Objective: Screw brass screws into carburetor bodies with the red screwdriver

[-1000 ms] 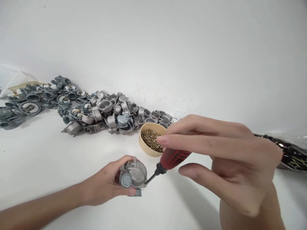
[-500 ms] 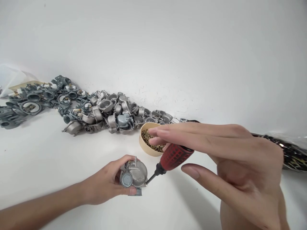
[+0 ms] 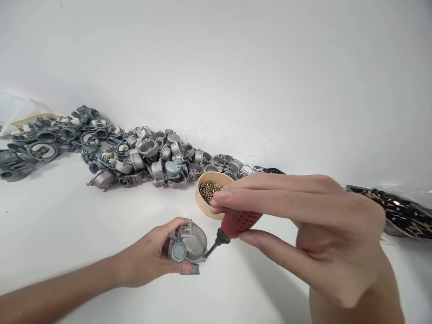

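Note:
My left hand (image 3: 153,254) is closed around a grey metal carburetor (image 3: 194,243), its rounded bowl and a hex plug facing up. My right hand (image 3: 313,225) grips a screwdriver (image 3: 238,223) with a red and black handle, thumb below and fingers above. The screwdriver slants down to the left, and its tip touches the lower right corner of the carburetor's bowl flange. The fastener under the tip is too small to make out. Behind the right fingertips stands a round cream tub (image 3: 202,206) full of small brass-coloured screws (image 3: 208,189).
A heap of silver float bowls (image 3: 158,155) lies along the wall behind. Darker carburetor bodies (image 3: 67,135) with white parts pile up at the left, near a plastic bag (image 3: 16,108). At the right lies a clear bag of black and gold parts (image 3: 398,211).
My right thumb and fingers have closed onto the screwdriver handle, and the hand has moved slightly left. The carburetor and my left hand are almost unmoved.

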`<control>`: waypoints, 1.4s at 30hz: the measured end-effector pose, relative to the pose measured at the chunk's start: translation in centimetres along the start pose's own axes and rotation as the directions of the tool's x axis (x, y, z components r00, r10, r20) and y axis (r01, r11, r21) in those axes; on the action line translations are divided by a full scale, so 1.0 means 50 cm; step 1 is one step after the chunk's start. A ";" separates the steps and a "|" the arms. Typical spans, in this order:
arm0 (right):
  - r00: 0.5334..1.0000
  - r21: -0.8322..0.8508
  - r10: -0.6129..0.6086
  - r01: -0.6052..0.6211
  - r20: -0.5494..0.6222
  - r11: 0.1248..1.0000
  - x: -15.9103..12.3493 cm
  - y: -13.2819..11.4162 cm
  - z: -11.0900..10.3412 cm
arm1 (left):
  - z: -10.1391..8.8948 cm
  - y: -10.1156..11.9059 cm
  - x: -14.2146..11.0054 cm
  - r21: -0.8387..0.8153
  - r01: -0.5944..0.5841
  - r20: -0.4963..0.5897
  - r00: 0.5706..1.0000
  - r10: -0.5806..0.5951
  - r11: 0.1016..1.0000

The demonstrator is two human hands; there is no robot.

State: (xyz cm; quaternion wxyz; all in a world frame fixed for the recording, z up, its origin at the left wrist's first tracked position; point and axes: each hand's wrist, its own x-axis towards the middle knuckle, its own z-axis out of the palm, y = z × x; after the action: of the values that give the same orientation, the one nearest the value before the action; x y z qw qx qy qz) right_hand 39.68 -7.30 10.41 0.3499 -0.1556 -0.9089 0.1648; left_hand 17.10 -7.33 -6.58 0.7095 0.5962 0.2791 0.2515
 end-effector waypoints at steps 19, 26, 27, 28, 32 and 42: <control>0.998 0.007 0.041 -0.041 -0.052 0.999 -0.001 0.008 -0.003 | 0.002 0.004 0.000 -0.012 0.006 0.014 1.000 -0.006 1.000; 1.000 0.013 0.008 -0.008 0.009 1.000 -0.002 0.014 -0.003 | 0.003 0.001 -0.003 0.012 0.014 0.002 1.000 -0.014 1.000; 1.000 -0.006 0.004 -0.004 0.004 1.000 0.001 0.017 -0.003 | 0.003 0.001 -0.003 0.012 0.013 0.001 1.000 -0.013 1.000; 1.000 -0.019 0.005 -0.005 -0.001 1.000 0.002 0.020 -0.003 | 0.003 0.001 -0.003 0.009 0.011 0.003 1.000 -0.011 1.000; 0.998 0.003 0.063 -0.063 0.019 0.998 -0.002 0.012 -0.008 | 0.003 0.003 -0.001 0.007 0.006 0.008 1.000 -0.006 1.000; 0.999 -0.012 0.026 -0.026 0.023 1.000 -0.001 0.016 -0.007 | 0.004 0.006 -0.001 -0.003 0.014 0.006 1.000 -0.014 1.000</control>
State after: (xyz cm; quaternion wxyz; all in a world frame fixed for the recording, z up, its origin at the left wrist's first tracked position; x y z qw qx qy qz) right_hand 40.09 -6.53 10.32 0.3362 -0.1676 -0.9118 0.1659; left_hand 17.18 -7.44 -6.25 0.7130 0.5939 0.2806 0.2454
